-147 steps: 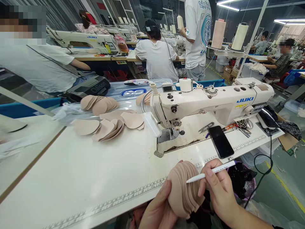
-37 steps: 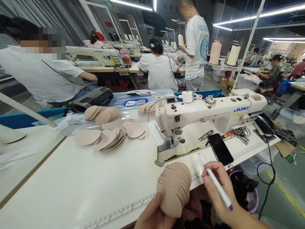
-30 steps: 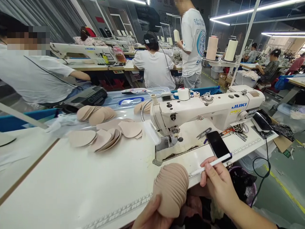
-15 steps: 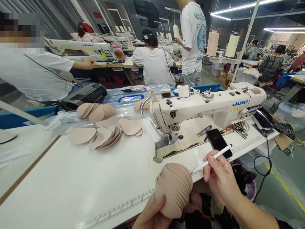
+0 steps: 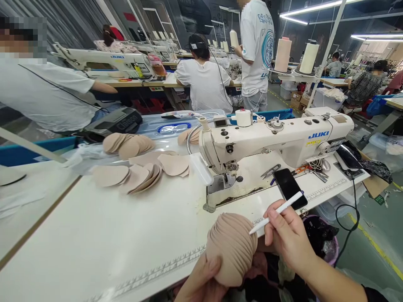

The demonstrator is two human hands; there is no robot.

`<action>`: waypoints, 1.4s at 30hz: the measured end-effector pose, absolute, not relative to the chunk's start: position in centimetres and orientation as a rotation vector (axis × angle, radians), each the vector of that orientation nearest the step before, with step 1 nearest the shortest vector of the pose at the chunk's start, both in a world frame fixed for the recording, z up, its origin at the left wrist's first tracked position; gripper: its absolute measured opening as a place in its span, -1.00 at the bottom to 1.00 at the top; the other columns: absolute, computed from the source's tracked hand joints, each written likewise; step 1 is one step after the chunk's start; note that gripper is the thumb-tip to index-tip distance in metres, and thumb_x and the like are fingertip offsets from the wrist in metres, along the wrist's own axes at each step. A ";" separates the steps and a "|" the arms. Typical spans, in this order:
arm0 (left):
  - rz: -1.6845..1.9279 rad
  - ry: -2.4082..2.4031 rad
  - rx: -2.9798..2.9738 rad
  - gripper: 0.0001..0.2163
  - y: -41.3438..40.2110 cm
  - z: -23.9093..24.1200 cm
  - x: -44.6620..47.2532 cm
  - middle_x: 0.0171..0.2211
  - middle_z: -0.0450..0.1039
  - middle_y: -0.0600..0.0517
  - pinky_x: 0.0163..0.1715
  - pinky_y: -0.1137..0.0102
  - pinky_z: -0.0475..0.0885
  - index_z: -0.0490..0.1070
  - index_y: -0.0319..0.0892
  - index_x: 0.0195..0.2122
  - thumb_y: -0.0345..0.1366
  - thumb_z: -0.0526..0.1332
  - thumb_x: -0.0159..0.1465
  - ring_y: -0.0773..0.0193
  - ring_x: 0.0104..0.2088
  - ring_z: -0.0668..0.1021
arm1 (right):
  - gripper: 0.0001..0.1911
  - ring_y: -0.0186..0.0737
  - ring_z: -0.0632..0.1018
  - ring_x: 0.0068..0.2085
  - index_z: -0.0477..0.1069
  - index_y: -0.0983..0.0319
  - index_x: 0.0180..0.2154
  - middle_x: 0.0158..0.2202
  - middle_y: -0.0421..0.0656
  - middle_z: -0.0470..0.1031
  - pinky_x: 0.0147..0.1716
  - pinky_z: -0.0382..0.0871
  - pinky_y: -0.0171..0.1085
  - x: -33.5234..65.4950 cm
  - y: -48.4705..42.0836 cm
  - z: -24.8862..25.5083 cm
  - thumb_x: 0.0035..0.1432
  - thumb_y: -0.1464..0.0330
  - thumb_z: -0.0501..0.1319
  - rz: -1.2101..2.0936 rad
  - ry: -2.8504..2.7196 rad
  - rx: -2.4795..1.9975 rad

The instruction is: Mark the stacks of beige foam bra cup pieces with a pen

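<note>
My left hand (image 5: 206,274) grips a fanned stack of beige rounded fabric pieces (image 5: 231,249) over the front edge of the table, thumb on top and the other fingers hidden below. A white pen (image 5: 277,212) is pinched in my right hand (image 5: 288,235), its lower tip at the right edge of the stack; whether it touches, I cannot tell. Behind my hands stands a white sewing machine (image 5: 270,134). More beige pieces (image 5: 141,178) lie in loose piles on the table, left of the machine.
A black phone (image 5: 289,188), thread snips (image 5: 270,170) and orange-handled scissors (image 5: 300,169) lie by the machine. Printed ruler strips (image 5: 160,268) run along the white table's (image 5: 94,235) front edge. Co-workers sit and stand beyond, one person (image 5: 201,79) at another machine.
My right hand has moved slightly left, bringing the pen's lower tip from beside the stack to its right edge. The stack in my left hand has shifted slightly right.
</note>
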State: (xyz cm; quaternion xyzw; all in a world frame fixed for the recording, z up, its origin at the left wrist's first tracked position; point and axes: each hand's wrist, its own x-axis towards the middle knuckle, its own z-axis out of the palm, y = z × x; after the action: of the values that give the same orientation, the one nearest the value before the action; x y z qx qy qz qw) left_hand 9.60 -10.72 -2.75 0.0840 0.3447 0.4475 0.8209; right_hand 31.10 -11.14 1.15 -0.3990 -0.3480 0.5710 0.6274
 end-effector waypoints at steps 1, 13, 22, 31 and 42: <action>0.941 0.741 0.197 -0.11 -10.7 -2.6 9.7 0.23 0.56 -0.03 0.00 0.21 0.68 0.13 0.16 0.46 -0.36 0.50 0.16 -0.12 0.15 0.63 | -0.67 -0.29 0.40 -0.53 0.39 0.17 -0.26 -0.63 -0.32 0.46 -0.41 0.21 -0.28 31.1 -11.2 1.2 0.39 0.06 0.25 1.323 -0.796 -0.914; 0.906 0.752 0.263 -0.18 -10.8 -1.9 10.0 0.20 0.58 -0.10 -0.01 0.22 0.68 0.26 0.04 0.42 -0.29 0.53 0.14 -0.13 0.11 0.65 | -0.68 -0.31 0.36 -0.55 0.40 0.18 -0.26 -0.64 -0.30 0.47 -0.45 0.19 -0.29 30.9 -11.5 1.2 0.40 0.07 0.25 1.330 -0.803 -0.911; 0.890 0.761 0.256 -0.21 -10.8 -1.5 10.4 0.21 0.57 -0.10 0.04 0.21 0.65 0.22 0.04 0.43 -0.27 0.48 0.20 -0.13 0.14 0.63 | -0.66 -0.34 0.33 -0.59 0.41 0.19 -0.28 -0.65 -0.30 0.45 -0.49 0.19 -0.31 30.8 -12.1 1.9 0.39 0.06 0.25 1.339 -0.846 -0.922; 0.876 0.754 0.292 -0.18 -10.7 -0.7 10.8 0.18 0.59 -0.10 0.03 0.14 0.66 0.21 0.07 0.43 -0.26 0.49 0.17 -0.15 0.10 0.65 | -0.63 -0.33 0.36 -0.59 0.41 0.18 -0.28 -0.64 -0.28 0.46 -0.51 0.21 -0.31 30.6 -12.1 2.1 0.37 0.02 0.25 1.331 -0.852 -0.940; 0.931 0.764 0.217 -0.11 -10.3 -0.1 11.5 0.13 0.63 -0.08 -0.20 0.34 0.69 0.25 0.06 0.41 -0.27 0.57 0.06 0.03 -0.10 0.72 | -0.66 -0.36 0.33 -0.62 0.43 0.18 -0.28 -0.66 -0.31 0.44 -0.52 0.16 -0.32 30.6 -12.4 2.3 0.39 0.06 0.25 1.310 -0.884 -0.921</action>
State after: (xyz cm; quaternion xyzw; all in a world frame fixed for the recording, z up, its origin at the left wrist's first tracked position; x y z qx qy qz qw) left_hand 11.49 -10.25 -0.11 0.1021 0.3586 0.4370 0.8185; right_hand 30.59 -12.39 2.27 -0.3988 -0.3831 0.5673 0.6102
